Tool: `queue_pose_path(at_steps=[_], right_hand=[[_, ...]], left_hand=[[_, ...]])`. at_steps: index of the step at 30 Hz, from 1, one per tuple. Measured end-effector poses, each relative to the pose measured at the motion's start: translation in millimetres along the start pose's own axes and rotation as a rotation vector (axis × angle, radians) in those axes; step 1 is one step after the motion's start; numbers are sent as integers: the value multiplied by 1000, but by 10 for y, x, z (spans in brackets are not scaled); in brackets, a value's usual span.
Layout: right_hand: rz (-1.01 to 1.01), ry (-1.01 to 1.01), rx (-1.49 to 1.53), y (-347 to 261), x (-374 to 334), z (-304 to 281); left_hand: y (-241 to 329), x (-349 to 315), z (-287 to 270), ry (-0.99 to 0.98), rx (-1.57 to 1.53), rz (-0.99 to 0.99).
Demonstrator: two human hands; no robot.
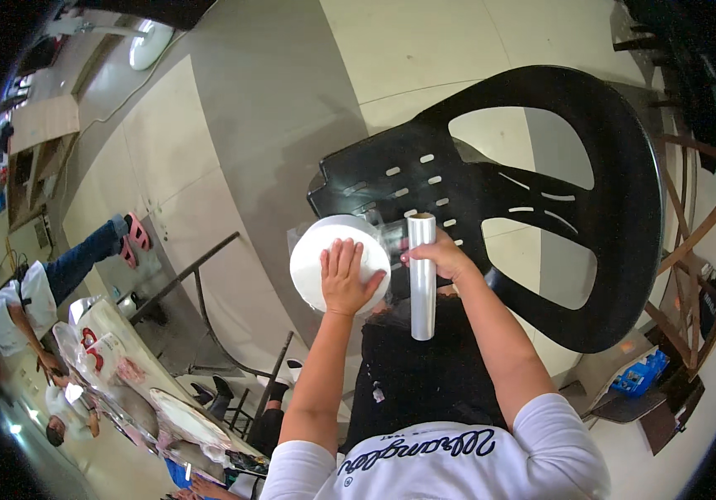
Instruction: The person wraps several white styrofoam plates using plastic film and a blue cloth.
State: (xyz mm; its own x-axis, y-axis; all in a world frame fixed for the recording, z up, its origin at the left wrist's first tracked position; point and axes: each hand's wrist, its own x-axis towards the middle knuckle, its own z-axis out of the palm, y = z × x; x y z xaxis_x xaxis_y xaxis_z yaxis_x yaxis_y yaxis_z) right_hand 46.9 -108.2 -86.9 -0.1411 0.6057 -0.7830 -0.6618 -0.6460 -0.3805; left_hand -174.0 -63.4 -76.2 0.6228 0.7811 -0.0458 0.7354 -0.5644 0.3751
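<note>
My left hand (343, 279) lies flat on a round white disc-shaped thing (306, 260), fingers stretched out and thumb apart. Clear film clings around its rim, and a stretch of it runs across to a roll of cling film (422, 292). My right hand (443, 257) is closed around that roll near its upper end, so the roll stands almost lengthwise before me, its open core showing at the top. The underside of the white thing is hidden, so I cannot tell what it rests on.
A black plastic chair (624, 167) with slots stands just ahead and right. At the left, a cluttered table (158, 358) has people beside it. A metal frame (199, 292) stands between. Wooden furniture (691, 242) and a blue package (641, 372) are at the right.
</note>
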Motion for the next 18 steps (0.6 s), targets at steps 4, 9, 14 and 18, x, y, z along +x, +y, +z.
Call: queue_pose_path(at_steps=[4, 9, 14, 18], right_hand=[[8, -30, 100, -7, -19, -138], [17, -184, 199, -47, 34, -297], [29, -338, 175, -131, 160, -382], [48, -388, 234, -189, 224, -396]], left_hand=[[111, 115, -94, -110, -43, -50], [238, 254, -276, -217, -88, -42], [392, 417, -394, -357, -36, -96], [400, 615, -528, -454, 6, -52]])
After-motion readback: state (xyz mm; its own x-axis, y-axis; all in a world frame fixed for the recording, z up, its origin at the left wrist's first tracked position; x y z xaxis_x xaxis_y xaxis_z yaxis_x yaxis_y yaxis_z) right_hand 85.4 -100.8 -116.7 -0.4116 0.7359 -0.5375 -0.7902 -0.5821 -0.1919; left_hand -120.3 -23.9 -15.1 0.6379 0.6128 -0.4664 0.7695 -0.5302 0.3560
